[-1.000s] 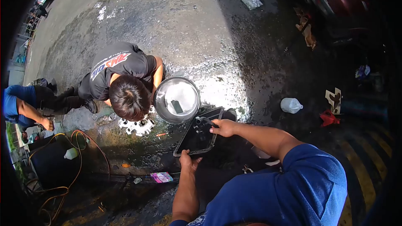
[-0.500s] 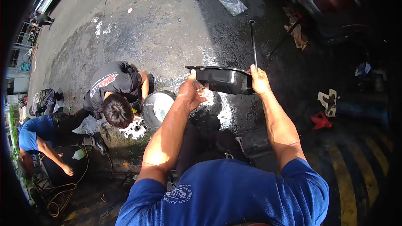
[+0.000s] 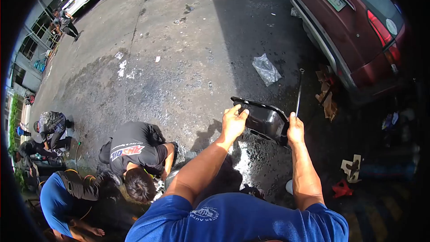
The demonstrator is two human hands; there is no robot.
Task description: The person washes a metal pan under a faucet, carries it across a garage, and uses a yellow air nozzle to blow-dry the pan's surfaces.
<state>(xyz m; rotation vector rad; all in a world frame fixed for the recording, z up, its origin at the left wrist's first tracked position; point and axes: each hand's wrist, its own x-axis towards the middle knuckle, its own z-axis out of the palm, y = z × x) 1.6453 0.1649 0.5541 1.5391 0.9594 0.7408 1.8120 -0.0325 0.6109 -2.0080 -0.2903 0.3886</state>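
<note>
A black oil pan (image 3: 264,123) with a flat flange hangs in the air in front of me, tilted down toward the right. My left hand (image 3: 234,124) is closed on its left end, thumb and fingers at the flange. At the other end, my right hand (image 3: 295,131) grips the pan's edge together with a long wrench (image 3: 299,92). The wrench's ring end points away from me; its lower end is hidden in my fist.
A co-worker in a black shirt (image 3: 130,143) crouches at my left, beside a partly hidden basin. Another in blue (image 3: 56,199) bends farther left. A maroon car (image 3: 345,31) stands at right. A plastic bag (image 3: 267,69), cardboard (image 3: 329,96) and a red stand (image 3: 342,188) lie on the wet ground.
My view has tilted up, bringing in more of the maroon car and distant people. The pan now slants down to the right. Both hands keep their hold, and the wrench stays in my right.
</note>
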